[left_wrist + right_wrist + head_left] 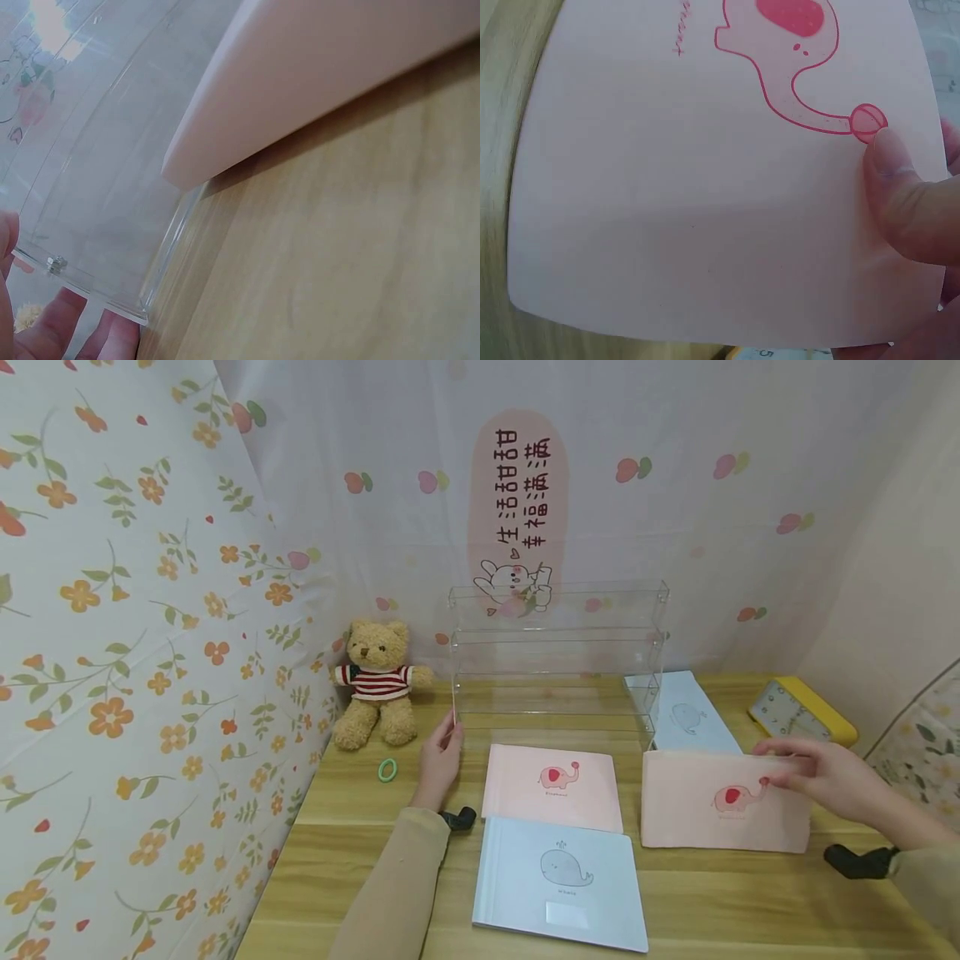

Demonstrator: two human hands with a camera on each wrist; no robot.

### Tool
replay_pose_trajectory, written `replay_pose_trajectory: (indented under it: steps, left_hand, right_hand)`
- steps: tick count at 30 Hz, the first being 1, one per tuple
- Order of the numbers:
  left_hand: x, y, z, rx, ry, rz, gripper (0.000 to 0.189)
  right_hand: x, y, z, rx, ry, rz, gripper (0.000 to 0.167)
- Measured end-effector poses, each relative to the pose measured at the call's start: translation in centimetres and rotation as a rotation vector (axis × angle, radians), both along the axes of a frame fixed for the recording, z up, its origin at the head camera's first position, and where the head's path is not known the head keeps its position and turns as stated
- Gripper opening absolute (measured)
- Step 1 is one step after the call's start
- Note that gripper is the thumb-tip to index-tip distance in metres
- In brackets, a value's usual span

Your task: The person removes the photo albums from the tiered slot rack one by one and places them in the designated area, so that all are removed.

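Observation:
My left hand (440, 760) grips the lower left side panel of a clear acrylic rack (555, 672) with several tiers; in the left wrist view its fingers (56, 322) curl round the panel's edge. My right hand (832, 772) pinches a pink elephant booklet (686, 802) at its upper right, thumb on the cover, and tilts it up near the table. Another pink elephant booklet (517, 785) lies in front of the rack. Closer to me lies a pale blue whale booklet (510, 868). A second blue whale booklet (705, 718) is partly hidden behind the held one.
A teddy bear (378, 685) in a striped top sits left of the rack, a green ring (387, 770) in front of it. At the back right of the wooden table (360, 852) stands a yellow clock (806, 710). Patterned cloth (150, 635) hangs on the left.

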State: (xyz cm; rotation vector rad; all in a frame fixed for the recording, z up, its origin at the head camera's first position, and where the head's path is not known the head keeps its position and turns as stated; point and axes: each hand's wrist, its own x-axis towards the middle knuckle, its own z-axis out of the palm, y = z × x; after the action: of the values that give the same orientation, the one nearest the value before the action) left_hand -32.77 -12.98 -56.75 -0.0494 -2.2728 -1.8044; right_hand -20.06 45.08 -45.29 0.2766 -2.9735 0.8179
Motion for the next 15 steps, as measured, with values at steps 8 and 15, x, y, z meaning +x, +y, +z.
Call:
replay_pose_trajectory:
  steps: [8,15]
  left_hand:
    - [0.0,0.0,0.0,0.001,-0.011,-0.008,0.050]
    - [0.0,0.0,0.1,0.002,-0.011,0.008,0.050]
  right_hand:
    - [-0.3,-0.5,-0.5,0.051,-0.111,-0.020,0.045]
    - [-0.6,-0.9,-1.7,0.052,-0.145,-0.020,0.042]
